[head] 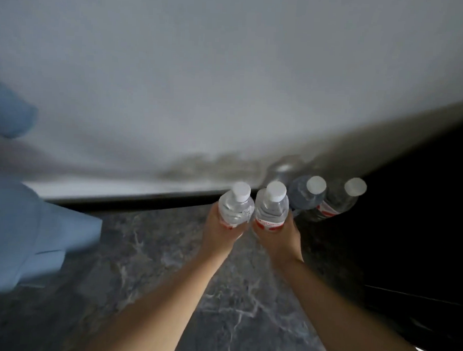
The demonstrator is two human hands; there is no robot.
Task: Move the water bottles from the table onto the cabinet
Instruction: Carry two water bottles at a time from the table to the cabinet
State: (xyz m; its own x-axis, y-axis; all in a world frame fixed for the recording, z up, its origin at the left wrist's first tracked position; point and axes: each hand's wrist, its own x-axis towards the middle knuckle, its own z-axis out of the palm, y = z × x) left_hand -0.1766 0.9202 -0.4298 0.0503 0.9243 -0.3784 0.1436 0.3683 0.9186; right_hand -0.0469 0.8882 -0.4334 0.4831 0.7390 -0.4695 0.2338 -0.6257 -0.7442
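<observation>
Left hand (221,232) wrapped shut around 1 water bottle (235,208), right hand (278,234) wrapped shut around another bottle (271,209), both upright, held side by side over the marbled floor (168,265). 2 more bottles (327,199) stand just right of them on the dark cabinet (422,210). Look full, so fairly heavy; thin plastic flexes, smooth, maybe slippery. Mid-body grip at the red label suits.

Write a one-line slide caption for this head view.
Left hand and right hand each carry a clear white-capped plastic water bottle toward two standing bottles.
</observation>
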